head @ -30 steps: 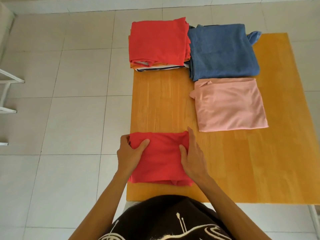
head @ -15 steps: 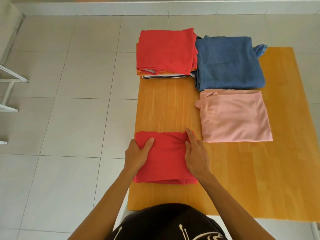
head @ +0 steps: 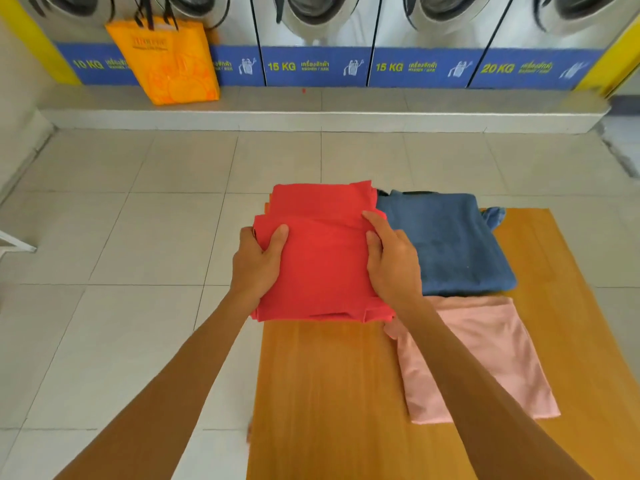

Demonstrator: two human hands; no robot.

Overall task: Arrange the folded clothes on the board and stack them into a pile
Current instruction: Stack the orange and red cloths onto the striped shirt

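Your left hand point(head: 258, 263) and right hand point(head: 393, 259) grasp the folded red garment point(head: 323, 268) by its side edges, carrying it over the red-topped pile point(head: 322, 200) at the worktop's point(head: 329, 393) 11 o'clock corner. Lower it flat and square its edges to the pile beneath before releasing, clear of the blue garment point(head: 450, 244) at 3 o'clock.

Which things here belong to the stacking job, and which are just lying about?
Job:
- red cloth, held by left hand and right hand
- red pile behind it
- blue cloth
- pink cloth
- board

Lying about:
- orange bag
- washing machines
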